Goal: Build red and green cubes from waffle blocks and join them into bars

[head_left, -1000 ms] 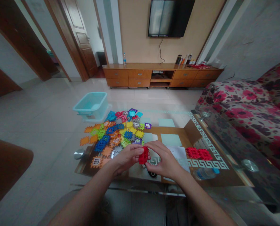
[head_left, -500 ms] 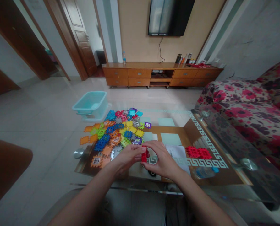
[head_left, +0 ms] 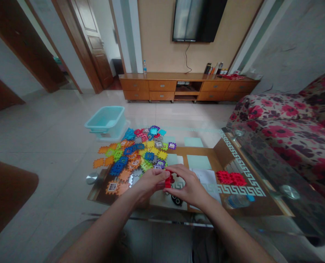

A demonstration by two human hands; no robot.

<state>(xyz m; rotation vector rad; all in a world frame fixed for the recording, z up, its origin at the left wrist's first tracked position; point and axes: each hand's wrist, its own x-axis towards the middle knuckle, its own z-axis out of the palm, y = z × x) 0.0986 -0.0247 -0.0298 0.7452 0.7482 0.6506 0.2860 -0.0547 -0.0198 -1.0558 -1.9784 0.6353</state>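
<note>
Above the near side of the glass table, my left hand [head_left: 150, 182] and my right hand [head_left: 187, 184] grip a small red building piece [head_left: 168, 179] between them. Its lower part and back are partly covered by my fingers. Left of the hands spreads a pile of notched plastic building tiles [head_left: 135, 159] in orange, blue, yellow, green, grey and purple. To the right lie joined red building pieces [head_left: 230, 178], apart from my hands. A round black object [head_left: 176, 199] shows just below my right hand.
White paper [head_left: 204, 176] lies right of my hands. A water bottle [head_left: 240, 201] rests on its side near the table's front right. Beyond the tiles stands a pale blue plastic tub [head_left: 107, 122]. A flowered sofa [head_left: 285, 120] borders the right side.
Both hands keep hold of the red piece, with my right hand's fingers shifted slightly. More of the black object shows below. The view has moved very little.
</note>
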